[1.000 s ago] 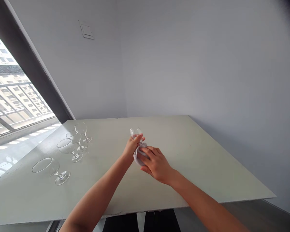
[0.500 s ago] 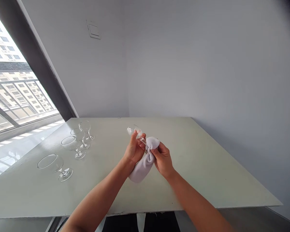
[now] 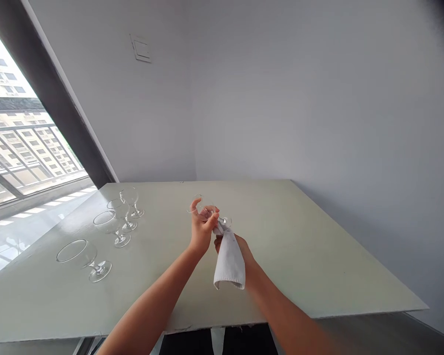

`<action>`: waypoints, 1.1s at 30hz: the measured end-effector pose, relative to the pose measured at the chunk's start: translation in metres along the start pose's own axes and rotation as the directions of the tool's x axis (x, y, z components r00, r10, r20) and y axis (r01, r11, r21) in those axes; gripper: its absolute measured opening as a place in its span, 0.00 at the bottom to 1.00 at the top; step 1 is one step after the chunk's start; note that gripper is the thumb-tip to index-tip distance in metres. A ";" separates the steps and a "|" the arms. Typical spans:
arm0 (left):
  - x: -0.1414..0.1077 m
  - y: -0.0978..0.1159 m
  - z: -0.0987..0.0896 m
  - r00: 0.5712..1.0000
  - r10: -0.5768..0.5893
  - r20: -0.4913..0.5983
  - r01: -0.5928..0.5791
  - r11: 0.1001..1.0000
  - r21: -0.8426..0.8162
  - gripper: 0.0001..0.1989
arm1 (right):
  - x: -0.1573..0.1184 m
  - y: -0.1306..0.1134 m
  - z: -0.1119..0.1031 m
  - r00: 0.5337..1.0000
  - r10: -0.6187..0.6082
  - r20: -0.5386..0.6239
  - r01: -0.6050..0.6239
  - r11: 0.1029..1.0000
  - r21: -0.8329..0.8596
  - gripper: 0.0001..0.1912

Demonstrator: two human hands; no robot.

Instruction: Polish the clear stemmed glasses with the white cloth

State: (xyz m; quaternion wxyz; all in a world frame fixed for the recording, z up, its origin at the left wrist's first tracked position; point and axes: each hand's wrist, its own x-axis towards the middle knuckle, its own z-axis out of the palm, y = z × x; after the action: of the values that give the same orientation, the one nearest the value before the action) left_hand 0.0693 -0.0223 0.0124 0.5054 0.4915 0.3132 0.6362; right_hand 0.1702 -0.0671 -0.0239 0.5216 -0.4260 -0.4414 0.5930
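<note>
My left hand (image 3: 203, 228) is closed around a clear stemmed glass (image 3: 206, 201), which it holds tilted above the middle of the table. The bowl points to the upper left, and the round foot (image 3: 228, 221) shows past the fingers on the right. A white cloth (image 3: 229, 264) hangs down from beside the stem, its hemmed lower end loose. Behind this cloth, my right hand (image 3: 243, 250) grips its upper part close to the stem; most of those fingers are hidden. The two hands are nearly touching.
Several more clear stemmed glasses (image 3: 99, 271) stand in a row along the left of the pale table (image 3: 303, 246). Grey walls (image 3: 299, 98) meet behind the table, with a switch plate (image 3: 142, 50) on the left one. A window (image 3: 25, 143) is at far left.
The cloth has gone from bunched around the foot to hanging straight down, uncovering the foot. My right hand has shifted left and behind the cloth. My left fingers have changed their hold on the glass.
</note>
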 end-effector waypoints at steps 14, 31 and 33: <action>0.010 -0.021 0.004 0.993 -0.090 0.072 0.056 0.921 0.386 0.31 | 0.039 -0.022 -0.030 0.940 -0.318 0.123 0.199 0.221 -0.955 0.14; -0.017 -0.064 -0.068 0.938 -0.317 0.138 0.029 0.472 0.881 0.20 | 0.138 -0.035 -0.263 0.686 -0.317 -0.654 -0.590 0.284 -0.756 0.17; -0.015 -0.063 -0.067 0.938 -0.312 0.148 0.017 0.471 0.882 0.19 | 0.142 -0.036 -0.282 0.645 -0.311 -0.698 -0.633 0.294 -0.716 0.17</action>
State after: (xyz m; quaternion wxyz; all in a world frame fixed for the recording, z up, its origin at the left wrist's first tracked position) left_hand 0.0273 -0.0115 -0.0698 0.2867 0.7329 0.5602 0.2584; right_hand 0.4380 0.0990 -0.0654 0.2245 -0.8913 -0.3917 0.0427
